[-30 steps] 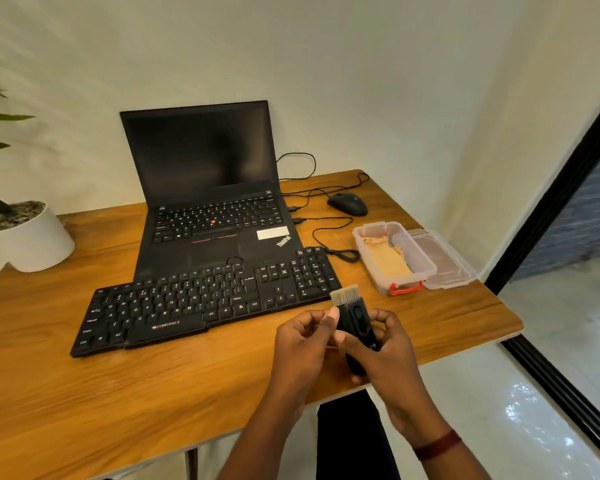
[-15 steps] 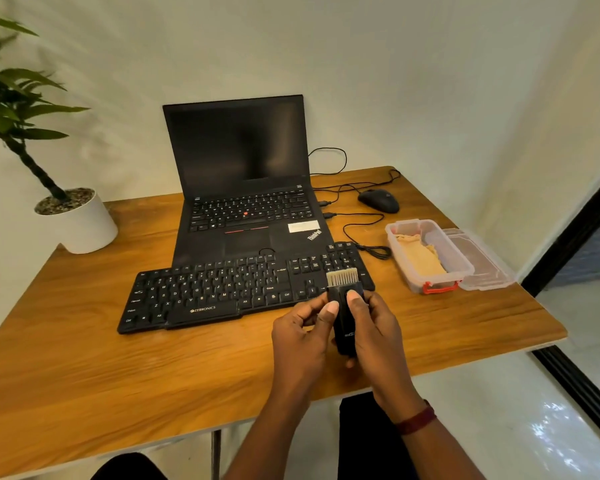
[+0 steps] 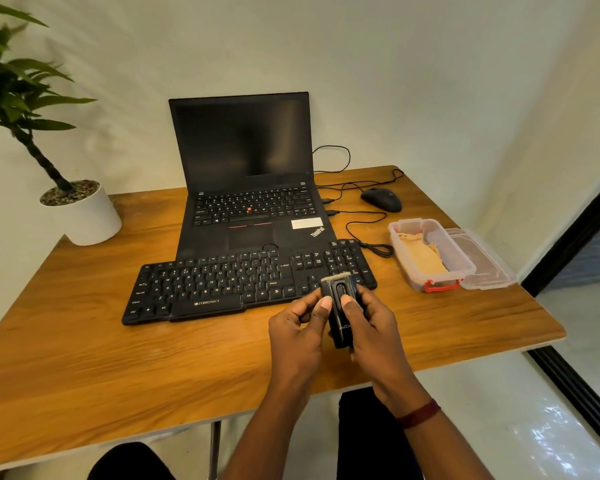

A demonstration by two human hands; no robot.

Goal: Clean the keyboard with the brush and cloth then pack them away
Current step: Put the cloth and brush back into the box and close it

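We see the left hand [image 3: 299, 336] and the right hand [image 3: 373, 329] both gripping the black brush [image 3: 340, 308], each thumb on its face and the bristles pointing up. It is held over the tabletop [image 3: 84, 358] near the front edge, at the right end of the keyboard [image 3: 219, 285]. The cloth [image 3: 423, 258] lies in the open box [image 3: 464, 263] near the right edge, with the lid [image 3: 486, 262] beside it.

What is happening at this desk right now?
A person holds a small black brush with the left hand and the right hand, just in front of the black keyboard. Only short bristles show at its top. The cloth lies in the open plastic box on the right, its lid beside it.
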